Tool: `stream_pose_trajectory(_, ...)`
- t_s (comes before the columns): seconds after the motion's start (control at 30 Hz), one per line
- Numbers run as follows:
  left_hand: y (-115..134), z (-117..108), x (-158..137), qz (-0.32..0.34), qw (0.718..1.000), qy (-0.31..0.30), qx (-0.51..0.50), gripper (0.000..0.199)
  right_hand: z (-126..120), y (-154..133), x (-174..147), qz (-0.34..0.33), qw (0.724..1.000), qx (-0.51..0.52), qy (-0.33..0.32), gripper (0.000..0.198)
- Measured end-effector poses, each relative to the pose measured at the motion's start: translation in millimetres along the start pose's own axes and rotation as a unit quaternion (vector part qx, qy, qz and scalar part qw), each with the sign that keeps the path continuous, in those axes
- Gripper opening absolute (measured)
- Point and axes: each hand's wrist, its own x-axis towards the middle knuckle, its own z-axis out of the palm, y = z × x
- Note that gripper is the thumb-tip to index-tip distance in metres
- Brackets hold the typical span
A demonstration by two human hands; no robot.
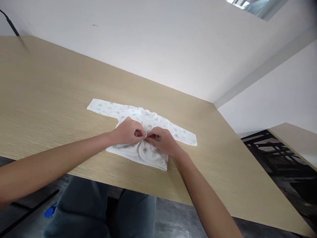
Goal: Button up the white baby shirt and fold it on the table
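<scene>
A small white baby shirt (155, 153) with a scattered print lies on the table, its sleeves spread to both sides and its neckline toward the wall. Over the middle of its front, my left hand (130, 131) is closed in a pinch on the fabric edge. My right hand (159, 140) pinches at the same spot, fingertips almost touching those of the left. The cloth is drawn up into folds around the fingers. Whether a tie or a fastener is between the fingertips is too small to make out.
The light wood table (61, 82) runs along a white wall (123, 39). A black cable (11, 24) hangs at the far left. Dark metal framing (282, 152) stands beyond the right edge. Below the front edge are my legs (81, 205) and a blue cap (50, 211) on the floor.
</scene>
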Motion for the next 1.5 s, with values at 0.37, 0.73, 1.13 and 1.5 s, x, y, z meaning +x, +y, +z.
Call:
stream_pose_trajectory(0.37, 5.9, -1.1, 0.0, 0.003, 1.0, -0.018, 0.024, 0.015, -3.1, -3.8, -0.2, -0.012, 1.0, -0.016, 0.008, 0.021)
stream_pose_trajectory(0.73, 7.9, 0.9, 1.4, 0.004, 0.998, -0.02, 0.058, 0.015, -2.7, -2.8, 0.5, -0.003, 0.999, -0.02, 0.027, 0.011)
stream_pose_trajectory(1.13, -2.4, -13.1, 5.3, -0.112, 0.985, -0.078, -0.108, 0.008, 2.9, 4.9, 0.0, -0.003, 0.999, 0.018, 0.041, 0.004)
stream_pose_trajectory(1.5, -22.4, -14.0, 0.8, 0.031, 0.995, -0.047, -0.085, 0.009, -0.9, 17.1, -2.7, -0.032, 0.997, 0.051, 0.041, 0.004)
